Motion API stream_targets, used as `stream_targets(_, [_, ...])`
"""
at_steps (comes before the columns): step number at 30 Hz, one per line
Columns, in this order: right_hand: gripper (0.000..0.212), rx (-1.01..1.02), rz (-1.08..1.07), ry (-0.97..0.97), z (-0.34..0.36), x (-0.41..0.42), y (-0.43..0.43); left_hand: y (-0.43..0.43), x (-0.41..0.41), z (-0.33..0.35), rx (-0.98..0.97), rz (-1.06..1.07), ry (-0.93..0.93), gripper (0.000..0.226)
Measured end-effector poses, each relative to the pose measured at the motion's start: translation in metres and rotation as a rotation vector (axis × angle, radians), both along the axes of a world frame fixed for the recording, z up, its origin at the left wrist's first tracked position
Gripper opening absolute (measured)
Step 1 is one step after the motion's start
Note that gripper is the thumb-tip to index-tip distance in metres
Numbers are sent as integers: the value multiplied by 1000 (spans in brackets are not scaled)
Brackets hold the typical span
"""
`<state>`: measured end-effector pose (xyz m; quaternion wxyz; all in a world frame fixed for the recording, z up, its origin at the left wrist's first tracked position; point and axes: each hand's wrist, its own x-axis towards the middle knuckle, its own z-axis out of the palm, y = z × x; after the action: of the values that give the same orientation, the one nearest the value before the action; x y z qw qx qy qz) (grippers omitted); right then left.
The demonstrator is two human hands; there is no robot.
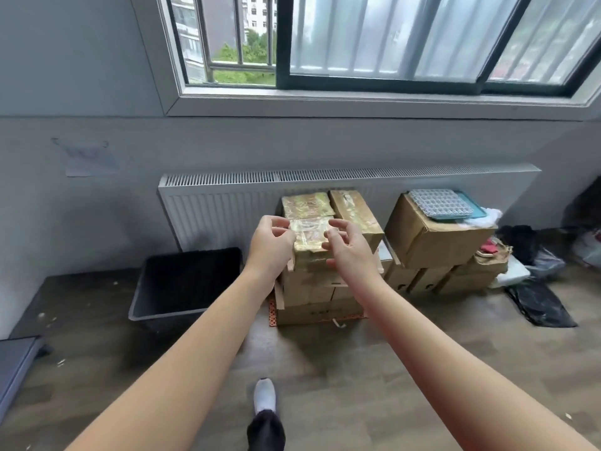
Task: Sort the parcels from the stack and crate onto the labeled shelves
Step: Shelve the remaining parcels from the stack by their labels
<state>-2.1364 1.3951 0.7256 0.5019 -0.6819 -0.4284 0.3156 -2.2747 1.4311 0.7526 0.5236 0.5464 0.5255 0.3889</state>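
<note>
The step in hand is pick-up from the stack [320,288], which is standing on the floor against the radiator [221,209], at the far middle of the scene. Three tape-wrapped parcels are lying on its top layer. Both arms are reaching forward to the near parcel [309,244]. The far parcel [305,205] is lying just behind it, and the right parcel [354,218] is lying beside both.

1. The left hand [271,244] is sitting at the left edge of the near parcel. Its fingers are half curled with the thumb raised, and it is holding nothing.
2. The right hand [349,252] is sitting at the parcel's right edge. Its fingers are spread and bent over the top face, and it is holding nothing.
3. Whether any fingertip is already touching the tape cannot be told from this view.

The parcel is not yet lifted and is resting flat on the cartons beneath. The dark crate [185,281] is standing on the floor to the left of the stack; its contents are not showing. The labeled shelves are not in view.

Next move, as a judgement: both hands are needing to close on opposite side faces of the near parcel. The glossy tape is probably giving little friction, so a firm two-sided squeeze is called for. A straight lift is advisable, since the neighbouring parcels are lying against it. The label is then needing to be read before a shelf is chosen.
</note>
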Motion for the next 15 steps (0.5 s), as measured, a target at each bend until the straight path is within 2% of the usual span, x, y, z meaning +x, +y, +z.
stream_targets(8, [21, -150, -14, -20, -50, 54, 160, 176, 50, -63, -153, 4, 18, 17])
stream_targets(15, [21, -258, -66, 16, -92, 103, 252, 270, 95, -115, -297, -17, 91, 10])
